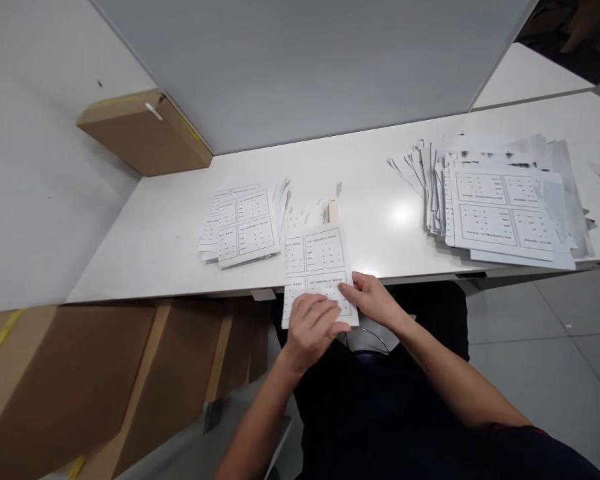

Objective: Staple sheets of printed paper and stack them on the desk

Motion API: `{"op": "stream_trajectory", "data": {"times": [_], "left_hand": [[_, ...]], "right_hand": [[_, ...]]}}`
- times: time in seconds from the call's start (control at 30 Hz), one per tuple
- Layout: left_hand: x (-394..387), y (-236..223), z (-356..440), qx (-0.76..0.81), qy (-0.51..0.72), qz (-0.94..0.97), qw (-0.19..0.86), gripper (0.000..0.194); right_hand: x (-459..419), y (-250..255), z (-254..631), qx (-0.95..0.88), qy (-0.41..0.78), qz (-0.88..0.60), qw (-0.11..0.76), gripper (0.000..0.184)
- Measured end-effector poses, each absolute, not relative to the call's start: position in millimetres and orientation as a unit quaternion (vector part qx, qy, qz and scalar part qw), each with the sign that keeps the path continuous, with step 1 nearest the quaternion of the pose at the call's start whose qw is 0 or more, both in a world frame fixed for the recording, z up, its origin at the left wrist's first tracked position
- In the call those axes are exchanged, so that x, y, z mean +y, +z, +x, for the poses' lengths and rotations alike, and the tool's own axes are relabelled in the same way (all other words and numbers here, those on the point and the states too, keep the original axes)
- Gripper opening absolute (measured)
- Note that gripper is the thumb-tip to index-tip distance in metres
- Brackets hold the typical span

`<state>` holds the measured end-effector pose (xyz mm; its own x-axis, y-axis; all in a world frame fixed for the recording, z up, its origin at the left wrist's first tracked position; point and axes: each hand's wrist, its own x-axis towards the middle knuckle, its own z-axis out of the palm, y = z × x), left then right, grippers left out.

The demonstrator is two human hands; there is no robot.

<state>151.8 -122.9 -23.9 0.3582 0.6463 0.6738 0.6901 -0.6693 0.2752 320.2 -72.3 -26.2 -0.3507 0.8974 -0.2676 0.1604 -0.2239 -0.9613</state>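
A printed paper sheet (323, 251), marked with boxes of text, lies partly on the desk and hangs over its front edge towards me. My right hand (373, 298) grips the sheet's right edge, thumb on top and fingers underneath. Across the lower part of the same paper rests my left hand (313, 328), its fingers laid over the print and the thumb apart from them near the bottom edge. Whether more sheets lie under this one is unclear. Just beyond the paper is a small cream-coloured block (333, 211). To the left sits a loose stack of similar printed sheets (247, 223).
A larger, untidy paper pile (505, 207) occupies the right of the white desk (170, 233). One cardboard box (145, 133) stands at the back left corner against the grey panel (310, 67). Large cardboard boxes (70, 373) stand below the desk's left side.
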Motion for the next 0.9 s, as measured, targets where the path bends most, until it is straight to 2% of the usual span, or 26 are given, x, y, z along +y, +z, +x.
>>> {"op": "stream_trajectory", "data": {"times": [0.1, 0.17, 0.27, 0.33, 0.57, 0.77, 0.9], "left_hand": [[-100, -22, 115, -0.503, -0.415, -0.756, 0.062, 0.01], [-79, -23, 90, -0.592, -0.374, -0.703, 0.127, 0.017], [-51, -27, 69, -0.665, -0.285, -0.676, 0.138, 0.032], [-39, -30, 65, -0.679, -0.266, -0.672, 0.129, 0.032], [-32, -26, 66, -0.663, -0.364, -0.649, 0.082, 0.022], [-79, -6, 106, -0.604, -0.475, -0.634, 0.091, 0.008], [-119, -6, 143, -0.517, -0.459, -0.722, 0.037, 0.021]], "right_hand": [[-80, -32, 336, -0.531, 0.612, -0.509, 0.291, 0.026], [-86, -32, 344, -0.507, 0.633, -0.509, 0.287, 0.028], [-92, -33, 348, -0.48, 0.648, -0.516, 0.289, 0.031], [-93, -34, 347, -0.474, 0.649, -0.519, 0.291, 0.032], [-91, -38, 347, -0.474, 0.645, -0.521, 0.297, 0.038], [-91, -36, 345, -0.48, 0.647, -0.507, 0.307, 0.034], [-93, -38, 342, -0.464, 0.659, -0.506, 0.308, 0.034]]}}
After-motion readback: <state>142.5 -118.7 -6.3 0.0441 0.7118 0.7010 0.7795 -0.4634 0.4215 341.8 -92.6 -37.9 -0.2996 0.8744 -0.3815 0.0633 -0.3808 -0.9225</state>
